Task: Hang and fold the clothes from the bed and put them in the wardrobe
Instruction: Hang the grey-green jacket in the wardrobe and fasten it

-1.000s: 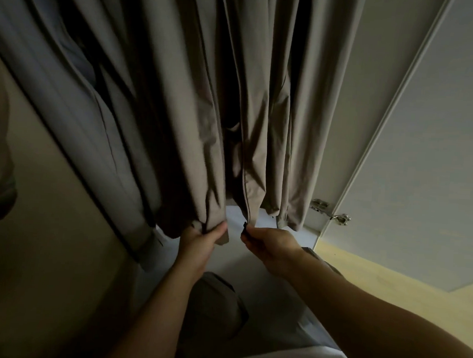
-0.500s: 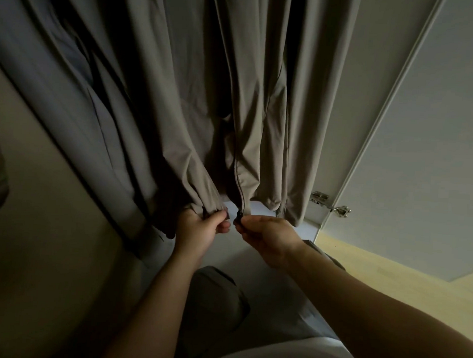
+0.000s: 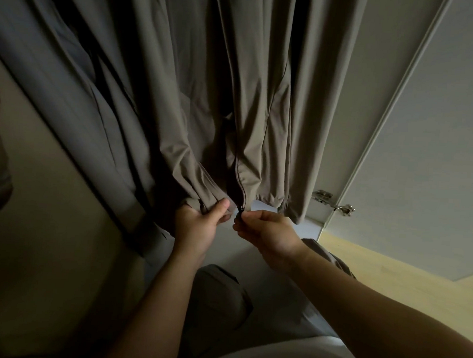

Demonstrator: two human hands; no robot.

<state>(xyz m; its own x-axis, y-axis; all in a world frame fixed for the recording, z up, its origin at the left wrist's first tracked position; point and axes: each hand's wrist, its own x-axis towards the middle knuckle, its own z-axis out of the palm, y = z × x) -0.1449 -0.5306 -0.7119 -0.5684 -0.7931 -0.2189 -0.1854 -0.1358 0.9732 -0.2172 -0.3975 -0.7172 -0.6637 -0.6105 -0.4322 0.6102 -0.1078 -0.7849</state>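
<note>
Hands: two. Left hand [image 3: 199, 226] at 7 o'clock, right hand [image 3: 268, 233] at 5 o'clock.
Hanging garments told apart: two. One taupe jacket [image 3: 249, 82] at 12 o'clock, one grey-blue garment [image 3: 56, 65] at 10 o'clock. Any further count is lost in dark folds.
Zip [image 3: 239, 179]: one, on jacket, just below centre.
Slider [image 3: 240, 208]: one, at 6 o'clock.
Wardrobe door [image 3: 440, 136]: one, at 2 o'clock.
Metal hinge [image 3: 333, 202]: one, at 3 o'clock.
</note>
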